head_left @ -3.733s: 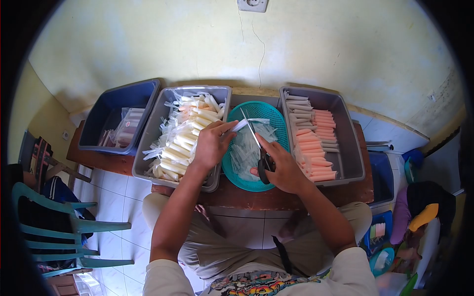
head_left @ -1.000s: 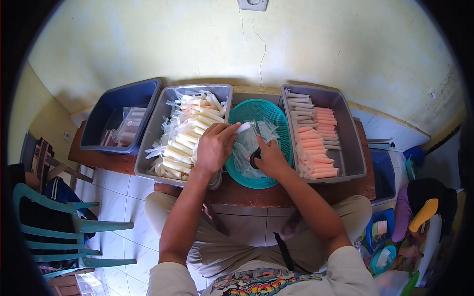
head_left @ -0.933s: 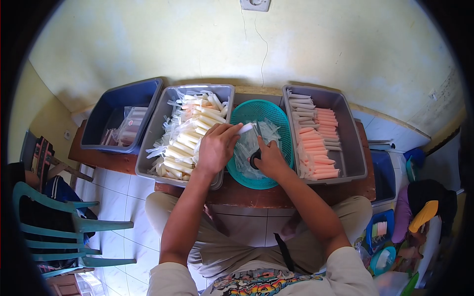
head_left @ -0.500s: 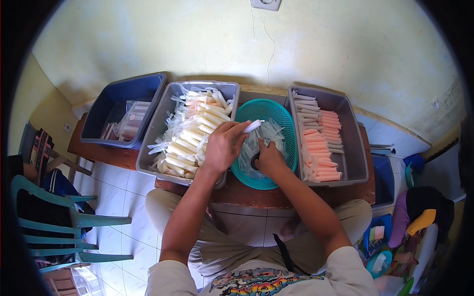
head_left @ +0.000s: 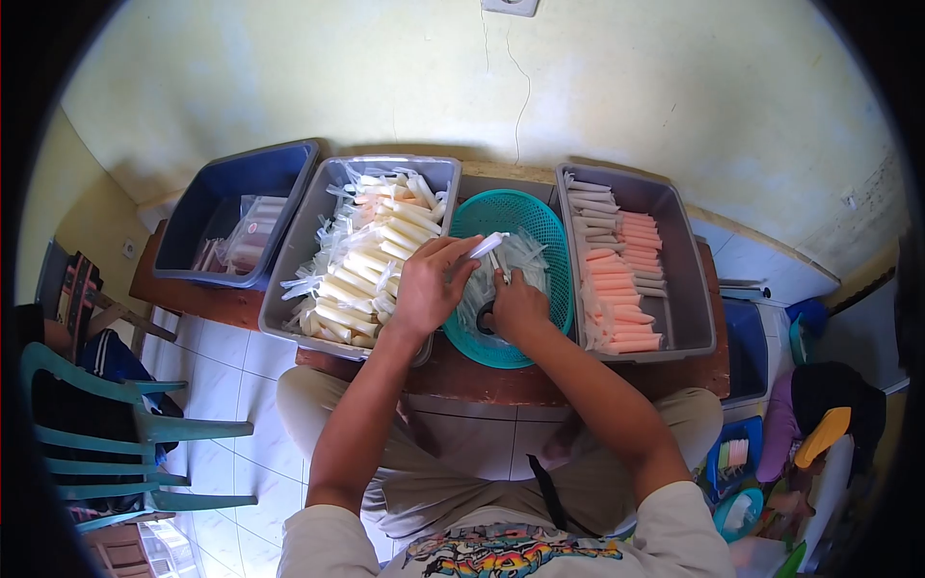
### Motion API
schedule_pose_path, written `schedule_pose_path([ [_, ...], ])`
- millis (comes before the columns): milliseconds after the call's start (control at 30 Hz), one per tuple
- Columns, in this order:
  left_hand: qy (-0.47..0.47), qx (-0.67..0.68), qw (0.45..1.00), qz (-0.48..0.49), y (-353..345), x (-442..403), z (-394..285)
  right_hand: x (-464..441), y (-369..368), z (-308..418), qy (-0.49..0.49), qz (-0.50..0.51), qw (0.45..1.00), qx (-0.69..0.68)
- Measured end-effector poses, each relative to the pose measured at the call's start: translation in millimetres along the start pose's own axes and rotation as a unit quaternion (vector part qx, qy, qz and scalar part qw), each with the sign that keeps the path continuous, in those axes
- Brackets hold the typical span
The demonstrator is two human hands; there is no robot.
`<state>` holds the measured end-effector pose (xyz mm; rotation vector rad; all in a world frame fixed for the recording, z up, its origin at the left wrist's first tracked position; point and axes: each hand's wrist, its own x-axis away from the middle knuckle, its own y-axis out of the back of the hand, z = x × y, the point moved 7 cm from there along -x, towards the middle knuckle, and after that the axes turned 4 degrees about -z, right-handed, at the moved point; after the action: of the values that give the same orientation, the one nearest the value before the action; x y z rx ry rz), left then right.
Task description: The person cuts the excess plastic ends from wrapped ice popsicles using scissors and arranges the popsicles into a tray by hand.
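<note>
I see the slim white tube in clear plastic wrap held over the left part of the round teal perforated plastic basket, its free end pointing up and away toward the far edge of the surface. The left hand has its fingertips pinched on the tube's lower end. The right hand is curled around the black-handled metal scissors. I see their pale blades rise just beside the tube, but I cannot tell whether they touch it.

Under both, I make out a loose heap of clear plastic strips in the basket, which sits around the middle of the reddish-brown wooden surface, near its front edge.

Left of the basket I have a grey rectangular plastic bin, piled with cream-coloured wrapped tubes whose loose plastic ends stick out on the left. At the surface's left end stands a dark blue rectangular plastic bin, tilted in my view, with clear-wrapped brownish packs inside.

Toward the right end, I see a second grey rectangular plastic bin; rows of salmon-pink tubes and greyish-white tubes fill its left part. Beyond the far edge, I view the pale yellow cracked wall. Well off to the left, a teal plastic chair lies in my view.
</note>
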<state>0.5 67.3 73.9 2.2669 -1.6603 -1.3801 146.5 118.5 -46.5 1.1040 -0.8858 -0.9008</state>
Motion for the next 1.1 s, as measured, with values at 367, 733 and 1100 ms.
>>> schedule_pose_path([
  [367,0.029,0.021,0.999,-0.012,-11.0,-1.8,4.6,14.0,22.6,-9.3,0.003,0.029,0.990,-0.139],
  [733,0.192,0.319,0.928,0.004,-35.0,0.5,10.7,47.1,127.4,-10.6,0.168,-0.192,0.884,-0.392],
  [1100,0.229,0.448,0.863,0.039,-67.7,-6.4,-25.8,57.4,143.4,-56.7,0.171,-0.245,0.871,-0.389],
])
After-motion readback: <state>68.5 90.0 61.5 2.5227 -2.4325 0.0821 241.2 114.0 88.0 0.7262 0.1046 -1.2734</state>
